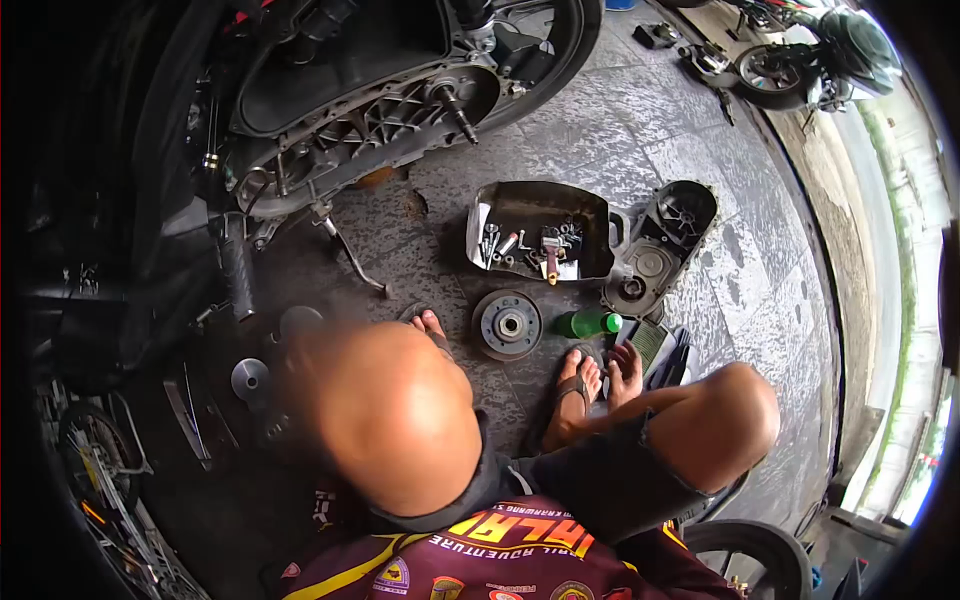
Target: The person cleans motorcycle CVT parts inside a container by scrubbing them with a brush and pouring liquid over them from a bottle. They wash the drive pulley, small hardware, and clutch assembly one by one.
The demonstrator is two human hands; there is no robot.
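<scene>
My right hand [625,372] hangs low beside my right foot, its fingers loosely bent and apart with nothing seen in them. Close to it lie a green bottle [588,323] on its side and a ribbed, greenish air filter [650,345]. A round metal clutch assembly [508,325] sits flat on the floor between my feet. My left hand does not show; my left knee [400,400] covers much of that side, where the picture is blurred.
Ahead stands a scooter with its engine case [370,140] opened and a shaft sticking out. A metal tray [610,232] of bolts and small parts lies beside a removed engine cover [665,245]. Metal discs [250,380] lie at left. Another motorbike [800,70] is at upper right.
</scene>
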